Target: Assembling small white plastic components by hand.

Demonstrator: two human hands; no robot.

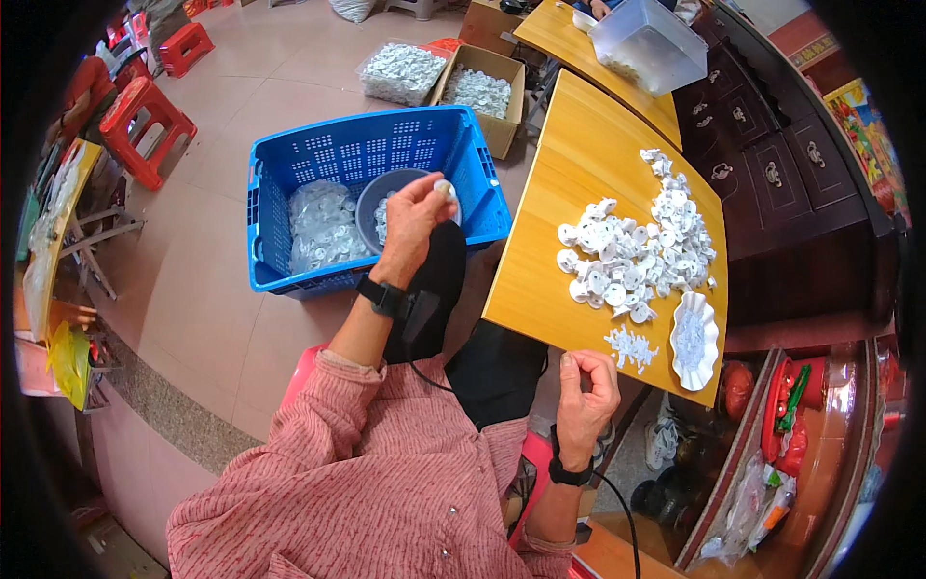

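My left hand (413,224) is raised over the blue crate, its fingertips pinching a small white plastic part (443,187). Just below it, a grey bowl (369,207) inside the crate holds similar white parts. My right hand (586,398) is closed in a pinch beside the near edge of the yellow-brown table (540,280); whatever its fingertips hold is too small to make out. On the table lies a pile of white plastic parts (627,256) with round discs. Closer to my right hand are a scatter of tiny translucent pieces (632,349) and a white scalloped dish (709,376) holding more.
The blue crate (318,135) stands on the floor at left, with a bag of white parts (324,227) inside. Beyond are a cardboard box (502,140) and a clear tub (400,75), both filled. A dark drawer cabinet (801,212) borders the table's right. Red stools (145,125) stand far left.
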